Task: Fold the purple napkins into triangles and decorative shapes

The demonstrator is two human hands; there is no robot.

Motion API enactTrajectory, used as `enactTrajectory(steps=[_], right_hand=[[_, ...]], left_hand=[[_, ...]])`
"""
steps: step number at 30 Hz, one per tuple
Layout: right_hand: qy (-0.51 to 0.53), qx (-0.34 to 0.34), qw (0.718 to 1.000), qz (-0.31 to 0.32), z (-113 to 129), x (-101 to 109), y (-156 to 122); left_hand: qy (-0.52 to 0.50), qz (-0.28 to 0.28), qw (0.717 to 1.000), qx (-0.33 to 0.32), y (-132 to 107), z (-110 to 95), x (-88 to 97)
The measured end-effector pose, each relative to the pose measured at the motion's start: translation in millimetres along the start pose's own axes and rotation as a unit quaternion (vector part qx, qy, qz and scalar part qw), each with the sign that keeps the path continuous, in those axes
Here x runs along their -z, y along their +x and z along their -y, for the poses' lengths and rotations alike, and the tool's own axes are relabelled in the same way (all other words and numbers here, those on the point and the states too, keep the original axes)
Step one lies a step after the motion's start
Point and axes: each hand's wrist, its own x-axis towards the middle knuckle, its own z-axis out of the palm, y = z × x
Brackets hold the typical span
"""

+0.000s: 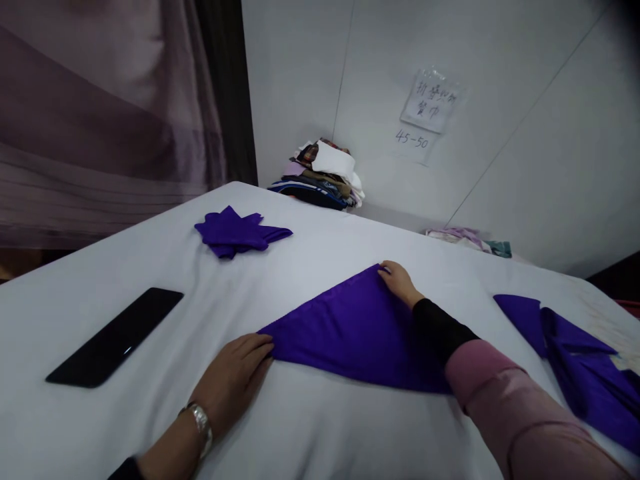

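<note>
Apparently a plain cloth-folding workroom: a broad table draped in white fabric [310,430] bears a triangular, smooth purple cloth [345,327]; a heap of folded, multicoloured garments [325,177] sits by a pale grey panelled wall [530,187] with white, handwritten paper notices [429,103]

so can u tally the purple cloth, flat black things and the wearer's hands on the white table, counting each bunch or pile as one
Purple cloth: 3 (purple triangle, far bunch, pile at right; pieces in the pile unclear)
Flat black slab: 1
Hands: 2 (left hand, right hand)
Total: 6
</note>
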Motion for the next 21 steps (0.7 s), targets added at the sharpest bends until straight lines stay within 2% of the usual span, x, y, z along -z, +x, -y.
enactTrajectory(steps=[4,10,21], right_hand=[[0.001,-0.033,0.999,0.002,-22,-6,10],[0.005,-0.028,1.0,-0.002,-17,-17,19],[0.035,-0.033,0.997,-0.064,-22,-16,29]], left_hand=[[0.009,0.002,1.0,-0.002,1,0,0.3],[0.006,0.013,1.0,0.005,0,1,-0.1],[-0.014,0.012,1.0,0.001,0,1,-0.7]])
